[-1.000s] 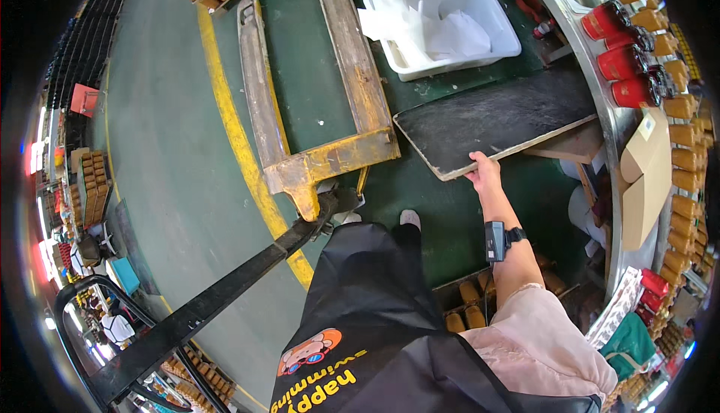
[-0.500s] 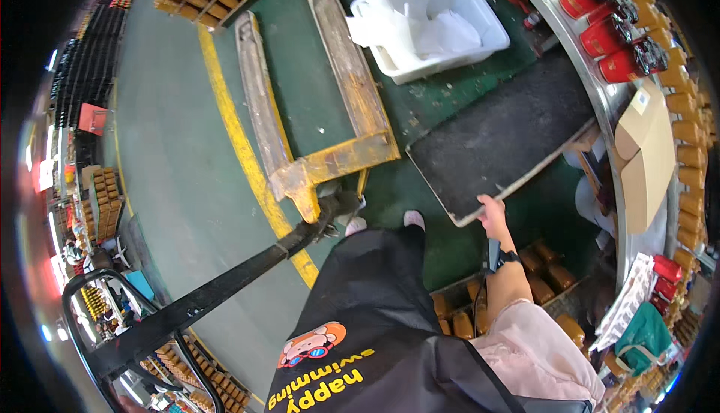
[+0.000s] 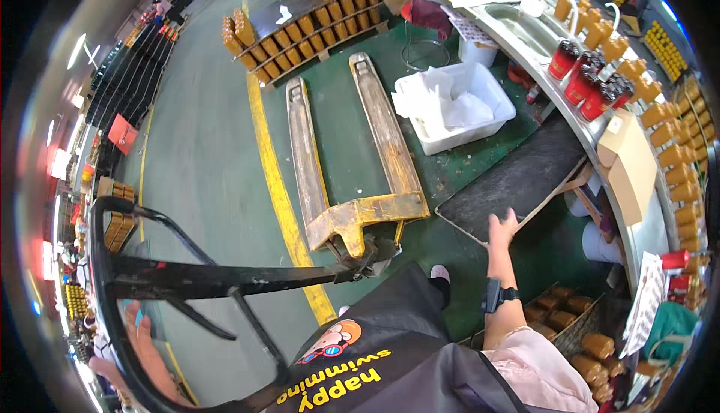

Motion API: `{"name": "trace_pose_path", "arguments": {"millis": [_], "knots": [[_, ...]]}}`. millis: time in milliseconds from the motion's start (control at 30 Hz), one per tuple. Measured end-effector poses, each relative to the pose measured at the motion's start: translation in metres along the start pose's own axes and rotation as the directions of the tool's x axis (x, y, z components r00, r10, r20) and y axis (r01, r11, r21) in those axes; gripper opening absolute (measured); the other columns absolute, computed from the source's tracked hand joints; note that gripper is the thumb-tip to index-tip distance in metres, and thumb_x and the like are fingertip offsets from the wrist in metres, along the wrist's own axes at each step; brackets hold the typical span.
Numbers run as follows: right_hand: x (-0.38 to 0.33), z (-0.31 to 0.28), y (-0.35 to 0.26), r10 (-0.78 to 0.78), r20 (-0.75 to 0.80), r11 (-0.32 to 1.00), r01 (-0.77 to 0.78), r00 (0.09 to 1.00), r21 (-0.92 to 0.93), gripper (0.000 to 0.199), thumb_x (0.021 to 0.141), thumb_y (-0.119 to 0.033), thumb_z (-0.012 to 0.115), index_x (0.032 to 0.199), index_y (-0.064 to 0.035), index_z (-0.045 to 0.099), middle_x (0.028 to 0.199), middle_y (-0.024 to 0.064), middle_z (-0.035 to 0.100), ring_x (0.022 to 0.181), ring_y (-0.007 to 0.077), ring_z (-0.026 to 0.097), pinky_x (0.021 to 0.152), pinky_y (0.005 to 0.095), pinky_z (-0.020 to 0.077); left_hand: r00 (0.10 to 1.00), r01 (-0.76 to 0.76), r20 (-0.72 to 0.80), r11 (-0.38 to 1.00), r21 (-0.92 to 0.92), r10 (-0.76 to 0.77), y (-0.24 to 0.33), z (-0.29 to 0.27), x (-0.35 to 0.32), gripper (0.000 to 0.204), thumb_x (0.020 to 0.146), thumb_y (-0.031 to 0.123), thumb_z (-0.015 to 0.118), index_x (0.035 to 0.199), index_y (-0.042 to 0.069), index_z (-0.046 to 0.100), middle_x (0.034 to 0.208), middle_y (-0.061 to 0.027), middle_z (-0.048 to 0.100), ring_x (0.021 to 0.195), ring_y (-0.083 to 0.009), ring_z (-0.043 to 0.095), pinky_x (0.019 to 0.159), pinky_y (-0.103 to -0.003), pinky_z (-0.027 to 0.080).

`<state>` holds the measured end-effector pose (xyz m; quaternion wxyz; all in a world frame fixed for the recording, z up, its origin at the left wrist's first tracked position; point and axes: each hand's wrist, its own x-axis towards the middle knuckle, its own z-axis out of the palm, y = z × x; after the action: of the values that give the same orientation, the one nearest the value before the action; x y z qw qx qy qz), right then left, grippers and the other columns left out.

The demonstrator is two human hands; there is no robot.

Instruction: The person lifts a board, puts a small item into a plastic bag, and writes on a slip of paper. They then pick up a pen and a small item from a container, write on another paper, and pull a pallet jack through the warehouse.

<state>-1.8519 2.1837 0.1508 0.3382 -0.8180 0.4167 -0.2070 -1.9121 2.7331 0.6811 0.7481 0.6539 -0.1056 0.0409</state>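
Observation:
My right hand [image 3: 502, 231] is over the near edge of a long black-topped board [image 3: 517, 177], thumb and fingers apart; whether it still touches the edge I cannot tell. The board slopes beside the metal counter. At the lower left, my left hand [image 3: 146, 357] is by the black loop handle [image 3: 101, 285] of a pallet jack, fingers spread and partly behind the bar. The jack's worn yellow and grey forks [image 3: 386, 132] lie flat on the green floor, pointing away from me.
A white plastic tub [image 3: 457, 143] holding white sheets stands right of the forks. Beyond is a rack of amber bottle-shaped pieces [image 3: 300, 38]. Red jars [image 3: 564, 59] and an open carton [image 3: 626, 169] sit on the counter [image 3: 551, 87]. A yellow line [image 3: 270, 166] runs along the floor.
My view has tilted up and shifted left. My right hand's fingers have loosened from their grip on the board's edge. My left hand has come into view by the pallet jack handle.

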Motion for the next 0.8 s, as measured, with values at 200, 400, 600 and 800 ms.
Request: {"name": "trace_pose_path", "arguments": {"millis": [200,400,600,800], "knots": [[-0.092,-0.121,-0.311,-0.663,0.264,0.327,-0.046,0.700,0.944,0.033,0.092,-0.015,0.051,0.118,0.0039,0.049,0.110,0.0115,0.057,0.094,0.0152,0.057,0.081,0.0270,0.0459,0.904,-0.364,0.081,0.657,0.660,0.419,-0.108,0.009,0.140,0.062,0.092,0.047,0.040,0.136,0.003,0.036,0.136,-0.0135,0.041,0.126,-0.0275,0.036,0.101,-0.040,0.028],[-0.159,-0.221,-0.339,-0.674,0.311,0.330,-0.104,0.670,0.938,0.082,0.067,-0.031,0.081,0.127,0.0074,0.040,0.119,0.0202,0.052,0.112,0.0246,0.051,0.095,0.0354,0.0382,0.714,-0.627,0.552,0.043,0.778,0.430,-0.100,0.018,0.197,0.054,0.080,0.040,0.056,0.119,0.003,0.051,0.121,-0.0156,0.051,0.113,-0.0266,0.046,0.096,-0.036,0.032],[-0.136,-0.221,-0.307,-0.410,-0.049,0.500,0.270,0.911,0.823,0.032,0.076,0.006,0.063,0.105,0.0027,0.048,0.086,0.0073,0.058,0.071,0.0102,0.057,0.063,0.0220,0.0463,0.525,-0.833,0.630,0.192,0.519,0.572,-0.127,0.055,0.250,0.049,0.058,0.045,0.080,0.075,0.007,0.055,0.063,-0.0043,0.051,0.056,-0.0201,0.049,0.054,-0.030,0.040],[-0.119,-0.231,-0.322,-0.400,-0.187,0.516,0.389,0.897,0.763,0.015,0.085,0.007,0.049,0.100,0.0043,0.053,0.062,0.0010,0.044,0.041,0.0045,0.034,0.035,0.0193,0.0285,0.396,-0.900,0.598,0.166,0.402,0.697,-0.137,0.078,0.265,0.049,0.054,0.042,0.083,0.074,0.007,0.056,0.061,-0.0029,0.051,0.055,-0.0182,0.049,0.051,-0.028,0.040]]}}
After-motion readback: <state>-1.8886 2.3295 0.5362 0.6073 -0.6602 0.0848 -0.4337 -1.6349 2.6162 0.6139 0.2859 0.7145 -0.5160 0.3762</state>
